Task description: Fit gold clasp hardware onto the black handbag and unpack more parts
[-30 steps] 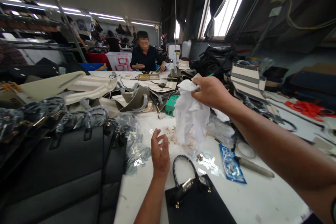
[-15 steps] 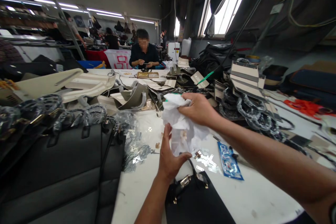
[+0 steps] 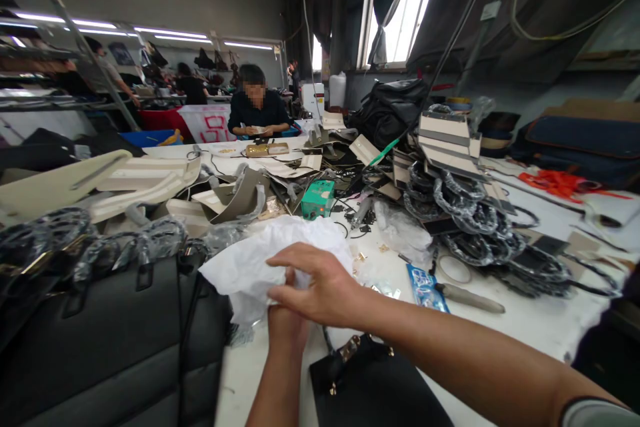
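Observation:
A crumpled sheet of white paper (image 3: 245,260) is spread out in front of both hands, above the table. My right hand (image 3: 320,283) reaches in from the right and overlaps it, thumb and fingers curved and apart. Below and partly behind it is my left hand (image 3: 287,327), upright against the paper; one fingertip shows between the right thumb and fingers, and the others are hidden. Close in front lies a black leather piece (image 3: 375,380) with gold-coloured fittings. Small metal plates lie partly under the paper.
Black bags (image 3: 125,347) with wrapped handles fill the left. A green box (image 3: 317,199) stands behind the paper. At right are a blue packet (image 3: 427,288), a tape ring (image 3: 454,269), a grey-handled tool (image 3: 473,298) and wrapped handles (image 3: 470,213). A person (image 3: 257,107) sits across the table.
The white paper has moved left and down and spread wider, uncovering the green box. My right hand has come down and left over my left hand. The view has shifted right.

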The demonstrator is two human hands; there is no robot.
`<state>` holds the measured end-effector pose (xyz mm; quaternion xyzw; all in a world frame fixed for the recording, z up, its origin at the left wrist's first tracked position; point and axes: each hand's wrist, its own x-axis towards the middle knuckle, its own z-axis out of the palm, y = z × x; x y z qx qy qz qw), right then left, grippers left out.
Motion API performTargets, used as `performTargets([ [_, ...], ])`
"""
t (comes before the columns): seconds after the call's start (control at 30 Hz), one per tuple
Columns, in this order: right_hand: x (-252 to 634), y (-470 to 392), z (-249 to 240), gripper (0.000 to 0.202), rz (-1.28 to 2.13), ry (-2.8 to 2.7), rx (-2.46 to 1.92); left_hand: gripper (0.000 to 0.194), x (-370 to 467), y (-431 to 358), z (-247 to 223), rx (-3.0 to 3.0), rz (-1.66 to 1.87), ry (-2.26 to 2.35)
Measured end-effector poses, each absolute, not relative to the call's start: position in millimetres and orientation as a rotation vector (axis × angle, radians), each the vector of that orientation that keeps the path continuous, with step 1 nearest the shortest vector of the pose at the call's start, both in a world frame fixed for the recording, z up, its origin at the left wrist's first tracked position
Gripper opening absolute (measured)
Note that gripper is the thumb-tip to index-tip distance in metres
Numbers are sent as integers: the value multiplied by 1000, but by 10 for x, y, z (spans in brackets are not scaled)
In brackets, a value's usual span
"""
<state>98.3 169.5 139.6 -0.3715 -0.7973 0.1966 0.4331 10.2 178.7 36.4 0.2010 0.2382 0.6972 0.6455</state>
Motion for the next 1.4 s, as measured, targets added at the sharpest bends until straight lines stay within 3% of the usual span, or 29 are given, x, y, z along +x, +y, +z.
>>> performTargets([
  [0.13, 1663, 2130, 1309, 32, 30, -2032, -1260, 36, -104, 1853, 416, 297, 1444, 462],
  [0.23, 2244, 2578, 1247, 33, -20, -2055, -1632, 36, -363, 1950, 373, 262, 1372, 278],
  [0.4, 2698, 2721, 1096, 36, -52, -1980, -1794, 41, -728, 2089, 228, 217, 1532, 145],
  [0.7, 2337, 2259, 824, 38, 63, -2004, -1947, 38, -777, 2054, 417, 204, 1649, 378],
  [0.97, 2274, 1528, 468, 28, -8, -1818, -1669, 37, -761, 2052, 592, 218, 1731, 592],
  [1.2, 1664, 1979, 505, 67, 157, -2095, -1765, 37, -787, 2023, 565, 169, 1723, 588],
  [1.4, 1509, 2505, 449, 15, 374, -2108, -1737, 36, -885, 2026, 554, 148, 1725, 519],
])
